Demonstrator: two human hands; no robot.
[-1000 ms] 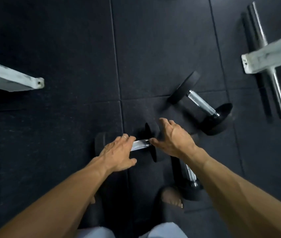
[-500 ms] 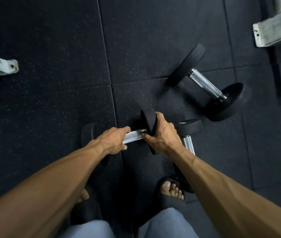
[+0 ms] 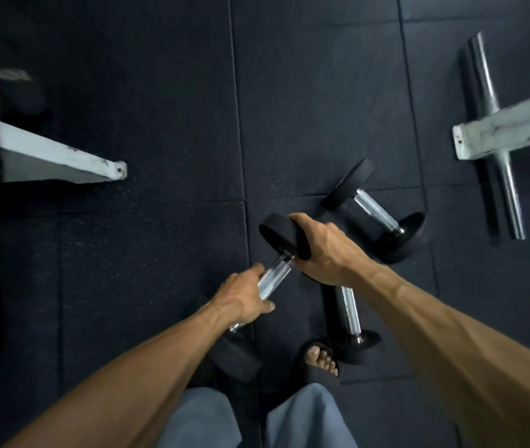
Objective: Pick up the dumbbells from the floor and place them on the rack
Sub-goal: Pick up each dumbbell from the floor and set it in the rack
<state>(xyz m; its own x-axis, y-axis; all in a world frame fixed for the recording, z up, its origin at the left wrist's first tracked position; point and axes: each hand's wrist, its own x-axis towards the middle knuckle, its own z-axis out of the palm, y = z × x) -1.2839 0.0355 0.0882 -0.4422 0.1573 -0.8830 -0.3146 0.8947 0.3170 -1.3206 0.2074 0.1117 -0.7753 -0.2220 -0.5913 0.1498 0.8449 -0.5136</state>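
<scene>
A black dumbbell [image 3: 275,273] with a knurled chrome handle is raised off the floor and tilted, its far head up. My left hand [image 3: 244,297] grips the handle. My right hand [image 3: 325,250] holds the far black head from the right side. The near head hangs low by my left leg, partly hidden by my forearm. A second dumbbell [image 3: 349,313] lies on the floor under my right wrist, near my right foot. A third dumbbell [image 3: 375,213] lies further right. No rack shelf is in sight.
A white metal frame foot [image 3: 60,158] juts in from the left. Another white beam [image 3: 509,132] crosses a chrome bar [image 3: 491,124] at the right. My sandalled right foot [image 3: 320,358] stands beside the second dumbbell. Dark rubber floor tiles [image 3: 160,76] stretch ahead.
Both hands closed on the nearest dumbbell and lifted it off the floor. It has tilted, far head rising. The view has pulled back as I straighten.
</scene>
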